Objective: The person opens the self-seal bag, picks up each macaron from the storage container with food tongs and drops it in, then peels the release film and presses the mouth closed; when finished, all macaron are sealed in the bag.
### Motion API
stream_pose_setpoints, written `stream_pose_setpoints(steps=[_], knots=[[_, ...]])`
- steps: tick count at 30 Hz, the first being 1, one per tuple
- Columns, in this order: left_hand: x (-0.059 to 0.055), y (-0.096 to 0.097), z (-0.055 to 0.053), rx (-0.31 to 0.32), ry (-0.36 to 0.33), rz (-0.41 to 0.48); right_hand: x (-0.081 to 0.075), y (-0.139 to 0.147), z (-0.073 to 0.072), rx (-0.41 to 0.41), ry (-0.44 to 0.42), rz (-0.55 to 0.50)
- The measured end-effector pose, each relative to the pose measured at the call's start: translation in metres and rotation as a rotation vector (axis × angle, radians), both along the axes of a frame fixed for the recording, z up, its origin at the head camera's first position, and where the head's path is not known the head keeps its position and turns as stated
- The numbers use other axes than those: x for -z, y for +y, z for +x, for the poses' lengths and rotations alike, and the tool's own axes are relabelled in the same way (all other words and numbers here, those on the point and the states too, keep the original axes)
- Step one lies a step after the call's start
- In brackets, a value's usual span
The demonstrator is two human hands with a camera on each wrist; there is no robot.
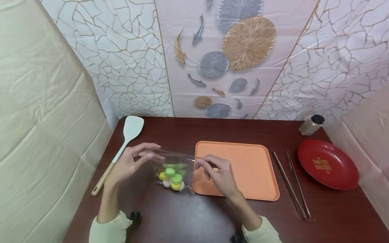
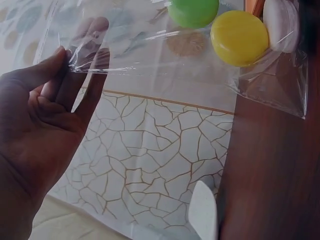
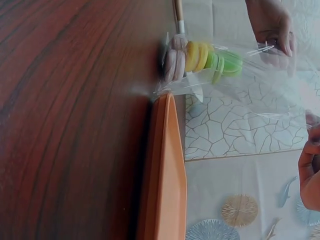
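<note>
Gripping the clear bag point(image 1: 186, 165) at its upper edge: left hand point(image 1: 129, 162) pinches the left corner, fingers behind the film; right hand point(image 1: 221, 172) pinches the right. Forearms angle in from the near side. Macarons point(image 1: 176, 179) already in the bottom; bag not yet released, can't tell if sealed. Bag's near the left end of the orange tray point(image 1: 238, 168); tongs point(image 1: 288, 183) farther right.

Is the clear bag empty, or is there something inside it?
Not empty: the bag holds green, yellow and whitish macarons, which show through it in all three views.
</note>
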State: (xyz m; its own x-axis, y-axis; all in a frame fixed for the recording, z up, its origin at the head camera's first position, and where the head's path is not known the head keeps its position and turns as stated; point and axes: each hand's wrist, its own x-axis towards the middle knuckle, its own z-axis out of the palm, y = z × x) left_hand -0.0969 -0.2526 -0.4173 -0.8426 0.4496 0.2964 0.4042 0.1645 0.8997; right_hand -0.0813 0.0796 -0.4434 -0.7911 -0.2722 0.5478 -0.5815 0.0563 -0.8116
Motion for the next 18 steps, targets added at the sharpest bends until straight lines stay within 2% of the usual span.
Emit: stream_pose_setpoints(steps=[4,7,11,13,15,18], knots=[[0.002,-0.001,-0.002,0.021,-0.016,0.002,-0.002,0.001,-0.001,0.023,-0.058,0.026],[0.004,-0.001,-0.003,0.006,-0.005,-0.009,-0.003,0.004,-0.002,0.027,-0.075,0.056],[0.005,0.0,-0.002,-0.026,0.012,-0.022,-0.005,0.008,-0.003,0.055,-0.037,0.102],[0.004,0.001,-0.002,-0.038,0.028,-0.025,-0.007,0.007,-0.004,0.109,0.039,0.112],[0.003,0.002,-0.001,-0.074,0.045,-0.036,-0.013,0.004,-0.004,0.18,0.164,0.102],[0.001,0.003,0.0,-0.107,0.059,-0.052,-0.028,-0.009,-0.005,0.277,0.468,0.076]])
